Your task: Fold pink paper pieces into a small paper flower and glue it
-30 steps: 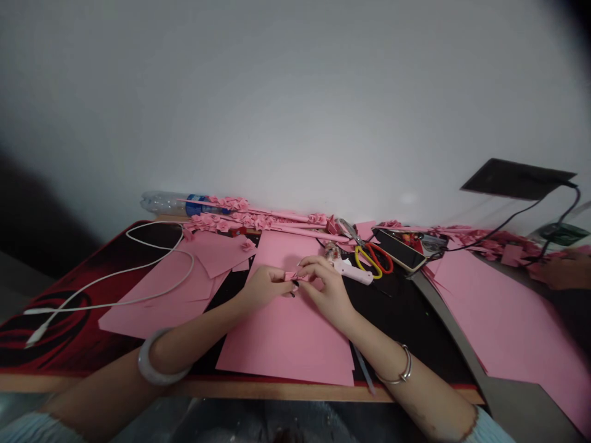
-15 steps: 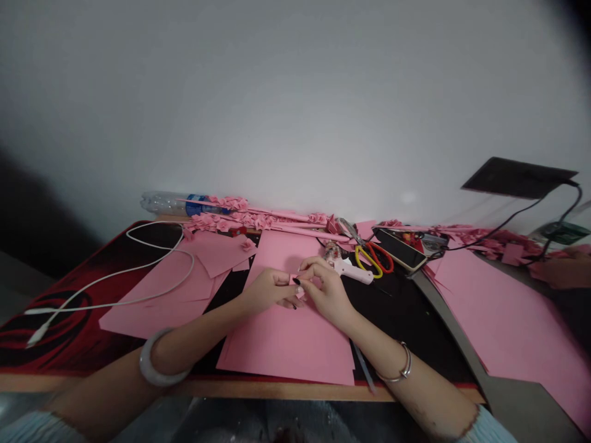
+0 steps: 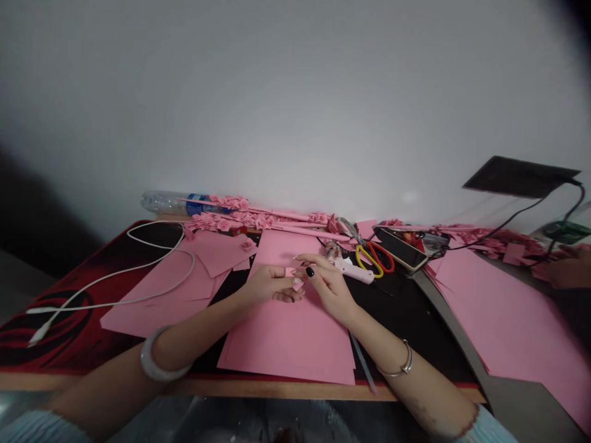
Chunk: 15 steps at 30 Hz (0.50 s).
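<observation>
My left hand (image 3: 266,287) is closed on a small folded piece of pink paper (image 3: 297,285), its thumb lying on the paper and its other fingertips curled underneath. At the paper's right side is my right hand (image 3: 330,290), its thumb with a dark nail bent in against the fingers and its index finger stretched out above. The paper's far edge is partly hidden by these fingers. Both hands are over a stack of large pink sheets (image 3: 286,344). A pale pink glue gun (image 3: 353,269) lies just beyond my right hand.
Scissors (image 3: 376,258) with yellow and red handles and a phone (image 3: 404,249) lie at the back right. Pink paper flowers (image 3: 258,220) and a plastic bottle (image 3: 166,202) line the wall. A white cable (image 3: 115,304) crosses pink sheets on the left. Another person's hand (image 3: 566,267) is far right.
My right thumb has drawn back a little to the right and up from the small paper, and the index finger has straightened. My left hand keeps its hold almost unmoved.
</observation>
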Each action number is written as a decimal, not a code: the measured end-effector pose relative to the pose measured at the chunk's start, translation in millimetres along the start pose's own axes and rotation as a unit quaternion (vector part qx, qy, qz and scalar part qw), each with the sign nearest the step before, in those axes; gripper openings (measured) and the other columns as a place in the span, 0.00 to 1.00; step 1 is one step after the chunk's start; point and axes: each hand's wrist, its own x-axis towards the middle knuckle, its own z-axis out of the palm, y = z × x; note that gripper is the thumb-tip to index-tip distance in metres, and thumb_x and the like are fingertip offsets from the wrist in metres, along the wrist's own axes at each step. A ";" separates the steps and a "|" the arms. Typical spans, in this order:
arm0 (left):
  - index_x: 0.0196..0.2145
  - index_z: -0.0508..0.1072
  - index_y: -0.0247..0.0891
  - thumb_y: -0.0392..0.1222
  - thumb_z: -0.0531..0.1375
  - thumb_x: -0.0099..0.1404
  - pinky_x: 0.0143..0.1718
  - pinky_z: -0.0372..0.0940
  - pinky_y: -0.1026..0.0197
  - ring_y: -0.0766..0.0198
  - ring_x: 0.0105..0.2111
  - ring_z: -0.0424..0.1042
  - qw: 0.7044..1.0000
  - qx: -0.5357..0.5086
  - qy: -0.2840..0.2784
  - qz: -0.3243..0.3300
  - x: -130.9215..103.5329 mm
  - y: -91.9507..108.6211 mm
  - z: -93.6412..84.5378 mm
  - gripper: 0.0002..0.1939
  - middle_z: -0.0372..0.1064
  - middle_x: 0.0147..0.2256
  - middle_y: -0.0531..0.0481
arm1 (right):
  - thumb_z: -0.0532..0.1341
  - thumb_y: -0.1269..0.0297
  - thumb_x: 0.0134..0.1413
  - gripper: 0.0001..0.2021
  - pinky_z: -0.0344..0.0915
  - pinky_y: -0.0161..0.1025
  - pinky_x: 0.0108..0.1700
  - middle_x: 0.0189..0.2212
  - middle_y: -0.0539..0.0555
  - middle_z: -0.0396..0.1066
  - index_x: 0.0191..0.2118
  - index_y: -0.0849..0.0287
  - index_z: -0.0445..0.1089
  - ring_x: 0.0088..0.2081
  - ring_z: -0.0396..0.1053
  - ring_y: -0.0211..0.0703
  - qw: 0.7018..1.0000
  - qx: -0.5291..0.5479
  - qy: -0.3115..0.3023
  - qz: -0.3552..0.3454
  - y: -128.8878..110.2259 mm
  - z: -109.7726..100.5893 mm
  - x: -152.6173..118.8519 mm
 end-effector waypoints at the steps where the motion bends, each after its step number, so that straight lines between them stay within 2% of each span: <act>1: 0.28 0.73 0.32 0.45 0.62 0.52 0.33 0.63 0.63 0.65 0.28 0.71 1.000 -0.002 -0.003 -0.002 -0.1 0.5 0.1 0.11 0.71 0.25 0.47 | 0.47 0.65 0.60 0.15 0.59 0.45 0.50 0.47 0.58 0.64 0.35 0.58 0.71 0.47 0.64 0.43 1.000 -0.002 -0.001 -0.003 0.5 0.0 -0.2; 9: 0.30 0.73 0.32 0.45 0.63 0.52 0.32 0.64 0.64 0.65 0.27 0.71 1.000 -0.004 -0.024 -0.008 0.8 0.0 -0.5 0.12 0.71 0.26 0.47 | 0.48 0.63 0.60 0.15 0.60 0.46 0.49 0.48 0.59 0.64 0.34 0.59 0.72 0.44 0.65 0.44 1.000 -0.018 -0.003 -0.018 3.8 -1.5 -0.8; 15: 0.35 0.73 0.32 0.47 0.61 0.54 0.33 0.64 0.62 0.64 0.27 0.71 0.999 0.040 -0.016 0.028 -0.4 0.5 -0.7 0.15 0.73 0.26 0.46 | 0.47 0.62 0.60 0.15 0.61 0.42 0.46 0.45 0.57 0.66 0.35 0.59 0.71 0.45 0.65 0.43 0.999 0.033 0.001 0.018 2.8 -0.2 -0.2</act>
